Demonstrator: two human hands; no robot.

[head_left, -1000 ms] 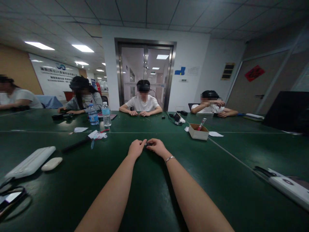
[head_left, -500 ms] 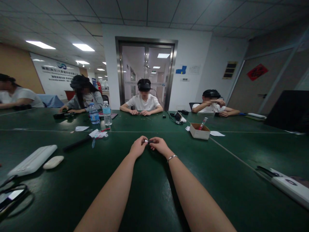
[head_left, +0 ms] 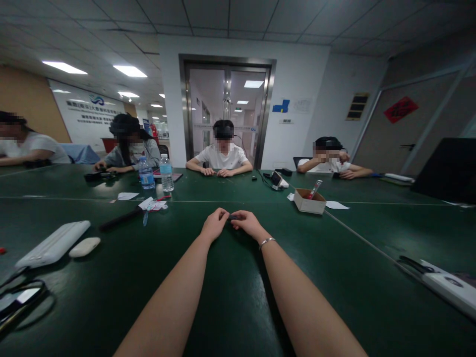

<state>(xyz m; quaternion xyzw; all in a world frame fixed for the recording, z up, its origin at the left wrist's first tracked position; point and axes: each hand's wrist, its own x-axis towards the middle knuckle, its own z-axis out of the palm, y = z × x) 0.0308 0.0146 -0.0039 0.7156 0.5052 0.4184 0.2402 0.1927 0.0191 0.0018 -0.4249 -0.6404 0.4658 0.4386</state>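
Over the green table (head_left: 230,307), my left hand (head_left: 215,225) and my right hand (head_left: 248,225) meet with their fingertips close together. Between them is a small dark stick-like object (head_left: 232,217), mostly covered by the fingers; its kind I cannot make out. The right thumb and fingers pinch its right part. Closed at its left end are the left thumb and fingers, which hide that end. A silver bracelet (head_left: 267,242) circles my right wrist.
Left lie a white case (head_left: 55,243), a smaller white case (head_left: 85,247), cables and papers (head_left: 153,204). Two water bottles (head_left: 167,173) stand farther back. A small open box (head_left: 309,202) is at right, with a white power strip (head_left: 449,282) nearer. Several people sit around the table.
The silver end that showed between my fingertips is now hidden by the left fingers, and less of the object shows. The whole view has shifted slightly.
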